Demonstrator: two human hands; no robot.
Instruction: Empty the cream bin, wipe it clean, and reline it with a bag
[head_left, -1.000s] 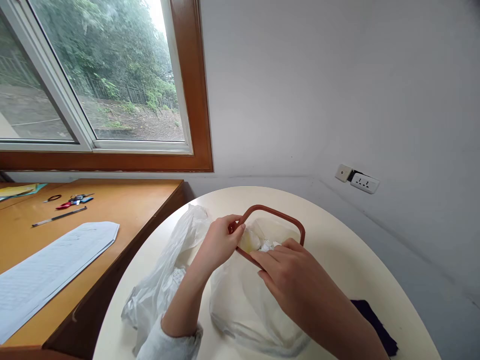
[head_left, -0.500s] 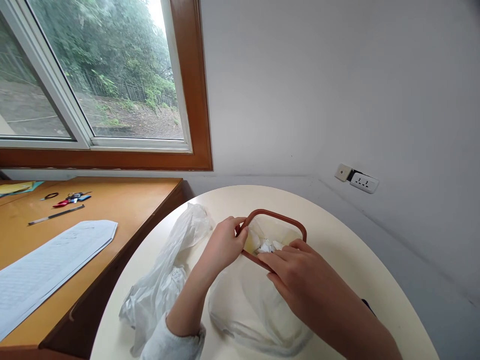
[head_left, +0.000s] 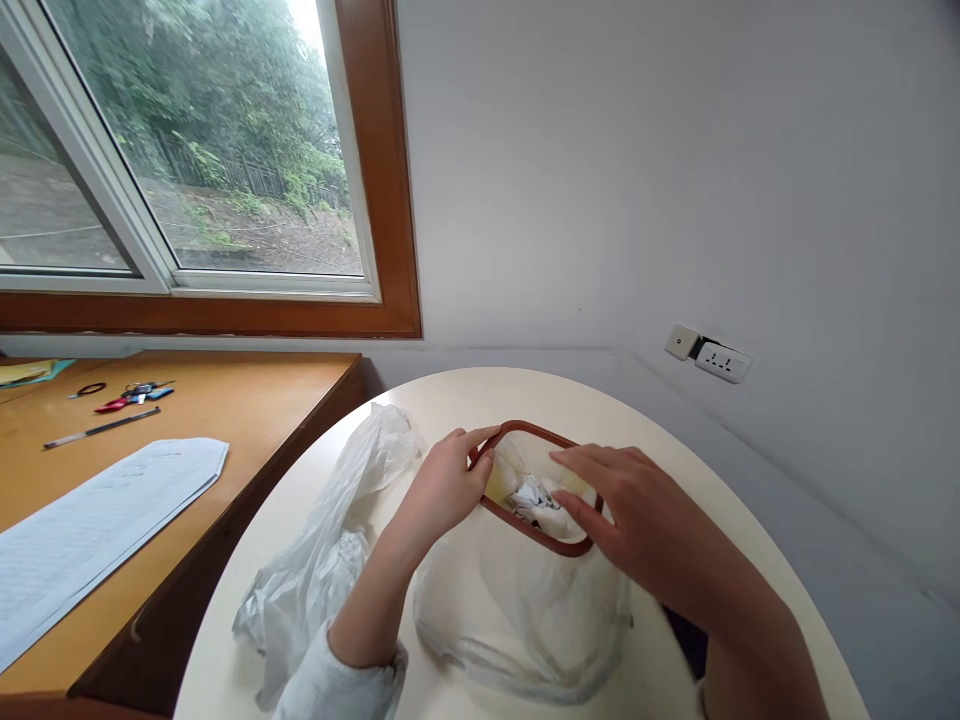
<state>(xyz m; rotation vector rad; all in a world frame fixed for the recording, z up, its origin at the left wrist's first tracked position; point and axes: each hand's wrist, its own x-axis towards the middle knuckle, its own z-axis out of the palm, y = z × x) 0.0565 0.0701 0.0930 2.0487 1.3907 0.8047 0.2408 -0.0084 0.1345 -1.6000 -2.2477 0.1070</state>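
Observation:
A small trash bin with a brown rim (head_left: 550, 543) stands on the round table, lined with a translucent white plastic bag (head_left: 517, 630) that hangs down over its outside. White crumpled scraps (head_left: 534, 497) lie inside. My left hand (head_left: 450, 478) is closed on the rim's left end, thumb toward the inside. Over the right end of the opening is my right hand (head_left: 626, 500), its thumb and fingers apart with nothing between them. Left of my left forearm lies another crumpled white plastic bag (head_left: 337, 540).
The round cream table (head_left: 480, 385) meets a white wall with a power socket (head_left: 723, 361). At left, a wooden desk (head_left: 247, 390) holds papers (head_left: 112, 530), a pen (head_left: 101, 428) and keys (head_left: 141, 393). Something dark (head_left: 686, 640) shows below my right forearm.
My right hand has let go of the rim's near side and moved right and up, fingers opening. More of the scraps show. My left hand keeps its hold on the rim.

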